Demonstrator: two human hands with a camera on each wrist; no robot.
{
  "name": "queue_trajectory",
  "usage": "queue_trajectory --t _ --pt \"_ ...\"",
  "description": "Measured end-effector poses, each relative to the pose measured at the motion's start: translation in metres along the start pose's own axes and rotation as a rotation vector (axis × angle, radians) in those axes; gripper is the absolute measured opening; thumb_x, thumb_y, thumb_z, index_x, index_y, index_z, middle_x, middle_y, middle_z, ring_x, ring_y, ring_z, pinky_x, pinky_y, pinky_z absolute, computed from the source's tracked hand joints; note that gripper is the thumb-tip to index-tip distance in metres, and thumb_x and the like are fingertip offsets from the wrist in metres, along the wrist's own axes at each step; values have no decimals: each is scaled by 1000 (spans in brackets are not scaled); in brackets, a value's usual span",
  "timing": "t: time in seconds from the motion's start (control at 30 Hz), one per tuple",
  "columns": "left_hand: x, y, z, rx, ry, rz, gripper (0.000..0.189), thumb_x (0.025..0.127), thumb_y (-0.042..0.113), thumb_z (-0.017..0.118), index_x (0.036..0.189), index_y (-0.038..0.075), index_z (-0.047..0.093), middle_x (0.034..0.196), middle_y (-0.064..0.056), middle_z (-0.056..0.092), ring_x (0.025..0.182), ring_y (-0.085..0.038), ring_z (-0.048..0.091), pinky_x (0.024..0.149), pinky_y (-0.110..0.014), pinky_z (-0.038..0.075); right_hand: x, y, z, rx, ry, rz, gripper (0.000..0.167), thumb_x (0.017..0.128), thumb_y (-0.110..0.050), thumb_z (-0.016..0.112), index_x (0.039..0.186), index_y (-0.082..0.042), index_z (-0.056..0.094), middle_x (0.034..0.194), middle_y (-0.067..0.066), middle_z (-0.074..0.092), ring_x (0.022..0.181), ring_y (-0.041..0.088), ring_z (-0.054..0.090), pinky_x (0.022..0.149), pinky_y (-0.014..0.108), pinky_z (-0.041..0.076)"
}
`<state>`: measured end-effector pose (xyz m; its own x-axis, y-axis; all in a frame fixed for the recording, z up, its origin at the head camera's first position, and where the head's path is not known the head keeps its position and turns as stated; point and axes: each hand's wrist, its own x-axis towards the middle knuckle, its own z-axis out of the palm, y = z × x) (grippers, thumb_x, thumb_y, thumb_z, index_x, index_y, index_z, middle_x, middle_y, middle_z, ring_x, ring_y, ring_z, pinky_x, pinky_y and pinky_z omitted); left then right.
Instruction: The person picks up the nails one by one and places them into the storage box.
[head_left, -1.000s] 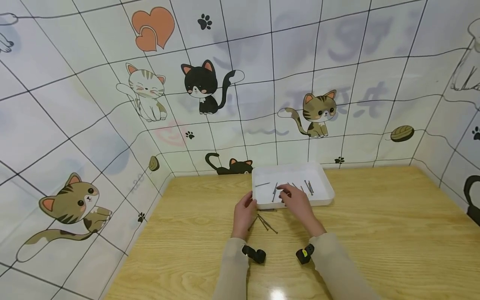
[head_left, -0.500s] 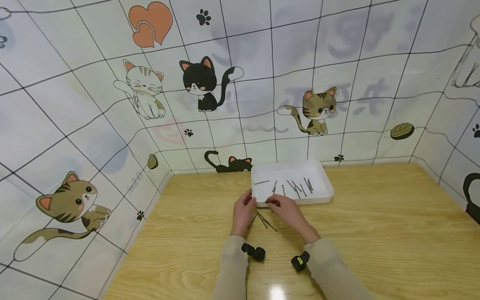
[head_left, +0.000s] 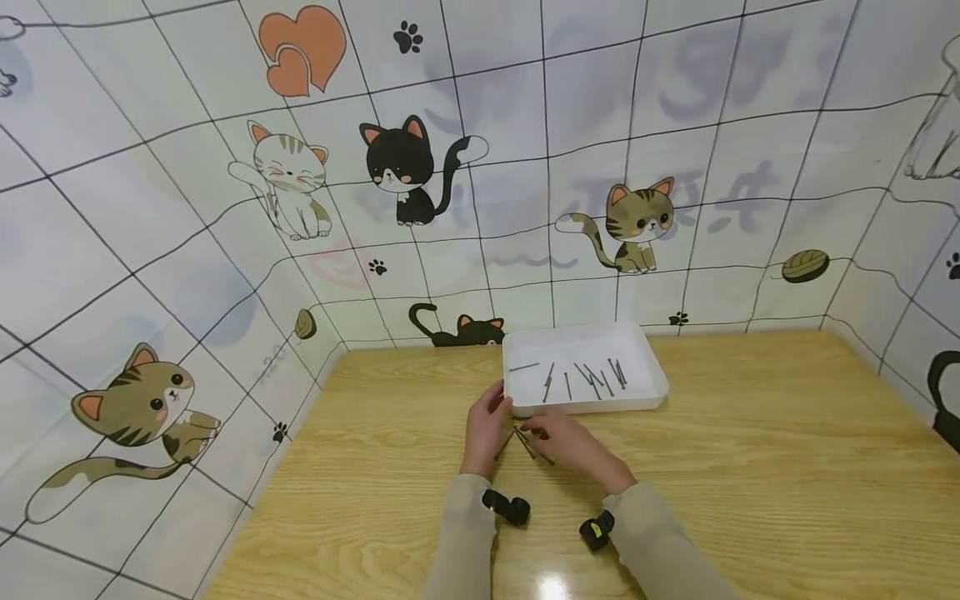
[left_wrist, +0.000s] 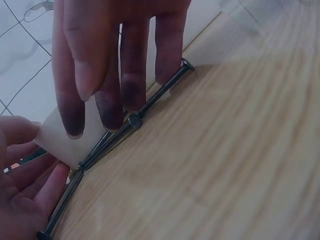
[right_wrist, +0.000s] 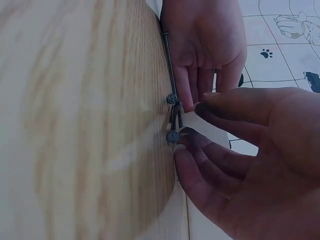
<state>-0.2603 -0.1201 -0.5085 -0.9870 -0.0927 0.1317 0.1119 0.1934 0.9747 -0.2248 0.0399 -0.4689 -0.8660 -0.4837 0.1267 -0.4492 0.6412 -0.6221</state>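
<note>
Several dark nails [left_wrist: 173, 79] lie crossed on the wooden table in front of a white tray [head_left: 600, 407]. My left hand [head_left: 487, 429] holds the tray's near left corner, thumb and fingers at its wall. Over the loose nails is my right hand [head_left: 568, 443], its fingers pointing down at them. In the right wrist view, the right hand's thumb stands apart from its fingers [right_wrist: 212, 162], whose tips reach a nail head; no nail is visibly pinched. More nails [head_left: 590, 379] are spread inside the tray. The right hand partly covers the table nails in the head view.
The wooden table [head_left: 787, 467] extends to both sides of the tray. Behind it, a wall covering [head_left: 525, 183] with a grid and cartoon cats borders the table's back edge. A small black camera sits on each wrist.
My right hand has come out of the tray, across its front wall, and down to the nails on the table. The left hand has stayed at the tray corner.
</note>
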Motion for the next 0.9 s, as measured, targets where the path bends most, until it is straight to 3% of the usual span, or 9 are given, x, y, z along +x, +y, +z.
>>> queue_trajectory --t 0.1,0.33,0.47,0.6,0.8,0.9 --pt "-1 0 -1 -6 1 -16 40 90 19 53 130 13 49 126 -5 51 111 -16 48 91 -37 39 -2 -3 2 -53 -41 -23 26 84 -7 56 109 -5 62 104 10 54 85 19 51 69 36 43" --pt "-3 3 0 -12 1 -36 40 91 20 53 130 14 48 128 -5 50 113 -18 47 93 -37 38 -7 -15 8 -279 -45 -123 26 80 -5 62 105 -7 63 94 6 56 87 22 52 72 37 45" --pt "-3 6 1 -16 0 -39 41 91 19 52 130 13 48 128 -5 49 113 -17 47 93 -38 37 -8 -20 9 -308 -30 -108 18 82 -5 60 100 -7 63 86 4 55 80 19 49 66 34 43" --pt "-3 6 1 -14 -2 -38 40 91 18 53 130 13 48 128 -6 49 113 -17 47 93 -38 38 -7 -21 9 -312 -2 -113 13 81 -4 61 93 -5 65 87 4 55 81 20 49 69 35 43" --pt "-5 10 -1 -38 -9 -44 41 91 18 53 131 13 48 129 -8 49 113 -18 46 93 -38 38 -4 -21 13 -362 7 -187 11 77 -8 64 87 -6 66 93 5 56 86 23 53 77 38 42" --pt "-5 11 -1 -36 -3 -44 40 91 18 53 130 12 48 128 -8 49 114 -20 46 92 -38 38 -4 -24 16 -355 24 -204 9 79 -7 63 87 -7 66 88 3 55 81 21 52 74 36 42"
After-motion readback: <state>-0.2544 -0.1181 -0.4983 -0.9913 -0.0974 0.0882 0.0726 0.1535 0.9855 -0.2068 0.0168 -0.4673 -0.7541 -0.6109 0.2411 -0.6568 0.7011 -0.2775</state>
